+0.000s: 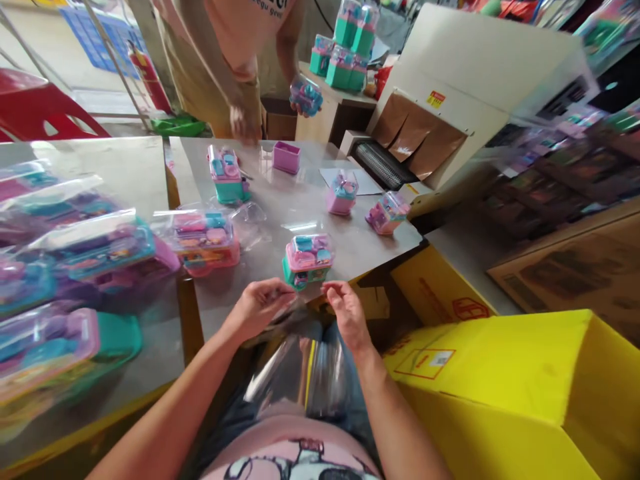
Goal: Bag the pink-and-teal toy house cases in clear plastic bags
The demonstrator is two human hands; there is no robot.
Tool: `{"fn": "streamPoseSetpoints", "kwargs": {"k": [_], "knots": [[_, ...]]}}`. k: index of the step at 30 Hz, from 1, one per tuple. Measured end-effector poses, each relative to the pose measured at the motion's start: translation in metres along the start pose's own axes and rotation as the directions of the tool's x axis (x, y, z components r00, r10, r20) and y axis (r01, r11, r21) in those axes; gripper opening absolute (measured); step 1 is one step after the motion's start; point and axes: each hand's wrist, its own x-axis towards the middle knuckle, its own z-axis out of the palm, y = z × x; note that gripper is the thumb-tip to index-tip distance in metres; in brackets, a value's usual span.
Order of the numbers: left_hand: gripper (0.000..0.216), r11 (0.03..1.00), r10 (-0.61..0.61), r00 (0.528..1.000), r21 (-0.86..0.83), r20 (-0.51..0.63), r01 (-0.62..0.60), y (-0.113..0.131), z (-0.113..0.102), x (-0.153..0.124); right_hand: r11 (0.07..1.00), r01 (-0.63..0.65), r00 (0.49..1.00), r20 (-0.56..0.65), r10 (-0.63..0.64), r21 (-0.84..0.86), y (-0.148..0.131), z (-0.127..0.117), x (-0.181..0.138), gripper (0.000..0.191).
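Note:
My left hand (264, 305) is closed in a pinch at the table's near edge, with a faint gleam of clear plastic film below its fingertips. Opposite it, my right hand (346, 312) pinches thumb against fingers; what lies between them is too thin to make out. Just beyond both hands stands a toy box (309, 260) with a teal base, pink rim and clear domed lid over pink and blue pieces. A small gap separates my fingertips. Across my lap lies a stack of clear plastic bags (325, 377), shiny and partly hidden by my shirt.
More toy boxes (207, 243) crowd the left, several blurred. Two small packs (343, 192) stand right, near a machine (420, 127) with a roller conveyor. A yellow carton (495, 373) is by my right arm. Across the table, a co-worker holds a pack (306, 95) beside a purple bin (287, 158).

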Motion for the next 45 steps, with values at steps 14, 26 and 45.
{"fn": "streamPoseSetpoints", "kwargs": {"k": [14, 26, 45], "knots": [[0.049, 0.962, -0.062, 0.952, -0.272, -0.301, -0.023, 0.022, -0.001, -0.033, 0.985, -0.089, 0.982, 0.153, 0.111, -0.146, -0.007, 0.002, -0.019, 0.032], [0.035, 0.945, 0.055, 0.962, -0.297, -0.269, -0.137, 0.024, -0.008, -0.032, 0.985, -0.159, 0.975, 0.164, 0.148, 0.060, -0.027, 0.015, -0.018, 0.061], [0.035, 0.618, -0.010, 0.969, -0.760, 0.247, 0.200, 0.005, -0.029, -0.037, 0.998, -0.028, 0.999, -0.024, 0.026, -0.062, -0.026, 0.025, 0.008, 0.033]]}}
